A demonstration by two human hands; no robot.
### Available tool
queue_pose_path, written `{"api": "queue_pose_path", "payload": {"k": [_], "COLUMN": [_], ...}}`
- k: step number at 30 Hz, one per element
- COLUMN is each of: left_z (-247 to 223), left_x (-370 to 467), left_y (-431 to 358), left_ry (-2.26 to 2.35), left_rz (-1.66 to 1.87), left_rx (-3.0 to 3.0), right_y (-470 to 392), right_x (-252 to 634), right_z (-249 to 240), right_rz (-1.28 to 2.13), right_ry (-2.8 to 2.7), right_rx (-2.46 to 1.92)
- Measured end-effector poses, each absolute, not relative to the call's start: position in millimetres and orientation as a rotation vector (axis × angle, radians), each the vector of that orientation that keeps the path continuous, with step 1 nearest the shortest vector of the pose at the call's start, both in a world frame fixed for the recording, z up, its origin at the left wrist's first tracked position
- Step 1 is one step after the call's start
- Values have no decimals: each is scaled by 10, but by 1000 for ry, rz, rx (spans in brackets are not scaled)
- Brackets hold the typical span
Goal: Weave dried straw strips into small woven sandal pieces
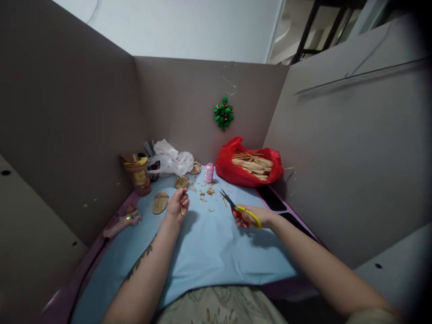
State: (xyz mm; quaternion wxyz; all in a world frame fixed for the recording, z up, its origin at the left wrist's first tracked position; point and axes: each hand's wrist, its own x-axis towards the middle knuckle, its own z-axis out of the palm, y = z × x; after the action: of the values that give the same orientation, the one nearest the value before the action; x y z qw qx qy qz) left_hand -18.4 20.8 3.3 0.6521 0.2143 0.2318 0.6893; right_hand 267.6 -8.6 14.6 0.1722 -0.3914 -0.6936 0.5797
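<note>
My left hand (178,204) is closed in a pinch above the blue cloth (209,243), with a small pale strip showing at its fingers. In my right hand (246,217) are scissors (239,208) with yellow and red handles, their blades slightly parted and pointing up and left. Straw scraps (211,191) lie on the cloth between and beyond the hands. A woven oval piece (160,203) rests left of my left hand, and a small woven round piece (182,182) sits just behind it. Further back stands a pink spool (209,173).
A red bag (229,168) full of straw strips is at the back right. White plastic (175,162), a pot of tools (140,177) and a pink glue gun (122,223) are on the left. Grey panels (189,103) enclose the table; a green ornament (224,114) hangs behind.
</note>
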Motion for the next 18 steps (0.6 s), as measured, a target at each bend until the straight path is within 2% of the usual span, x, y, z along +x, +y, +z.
{"api": "queue_pose_path", "payload": {"k": [6,11,15,18], "left_z": [44,36,-4,-43], "left_x": [-350,-486,-457,-369], "left_y": [247,297,321,295], "left_ry": [452,383,504,843], "left_rz": [1622,1662,1617,1515], "left_rx": [400,369,477,775], "right_y": [-36,256,480,511], "right_x": [2997,3240,3203,3067], "right_z": [226,74,-60,-55], "right_rz": [938,432,331,530], "right_ry": [-2536,-2234,-2060,-1948], "right_rx": [-1622,-2046,-2138,-2055]}}
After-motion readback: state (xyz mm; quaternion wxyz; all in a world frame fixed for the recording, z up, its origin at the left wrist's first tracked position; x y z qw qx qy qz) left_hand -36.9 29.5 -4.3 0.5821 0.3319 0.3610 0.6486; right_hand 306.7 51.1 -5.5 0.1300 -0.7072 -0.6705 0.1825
